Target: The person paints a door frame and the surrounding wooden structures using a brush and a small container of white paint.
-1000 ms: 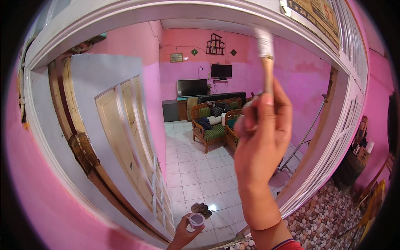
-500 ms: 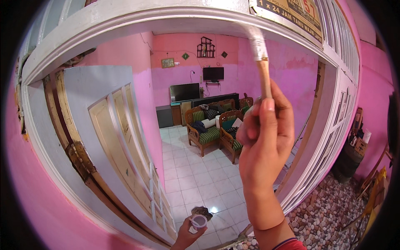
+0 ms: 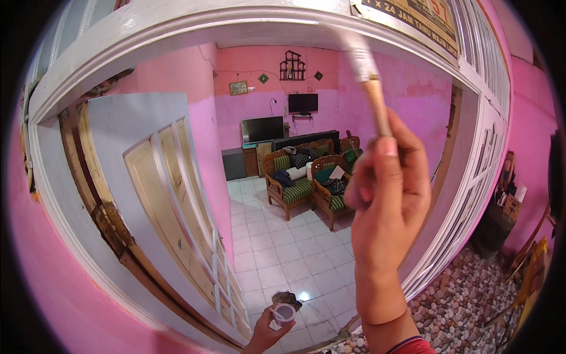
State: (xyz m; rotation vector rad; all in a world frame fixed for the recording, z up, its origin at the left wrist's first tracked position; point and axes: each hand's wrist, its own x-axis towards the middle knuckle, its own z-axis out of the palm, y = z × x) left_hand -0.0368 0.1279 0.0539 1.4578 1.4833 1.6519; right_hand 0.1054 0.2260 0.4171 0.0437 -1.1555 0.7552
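My right hand is raised high in the doorway, its fingers wrapped round the wooden handle of a paintbrush. White paint coats the metal band and bristles, which are smeared by motion and reach the underside edge of the white door frame. Low in the view, my left hand grips a small clear plastic cup with pale content. A dark crumpled thing shows just beyond the cup; I cannot tell what it is.
A door stands open inward at the left, near rusty hinge parts. A sign plate is on the frame above right. Inside are wooden armchairs with green cushions and a television. Pebbled floor lies at right.
My right hand has shifted slightly right, and the brush now leans more to the left, its bristles a little left along the frame. The cup has barely moved.
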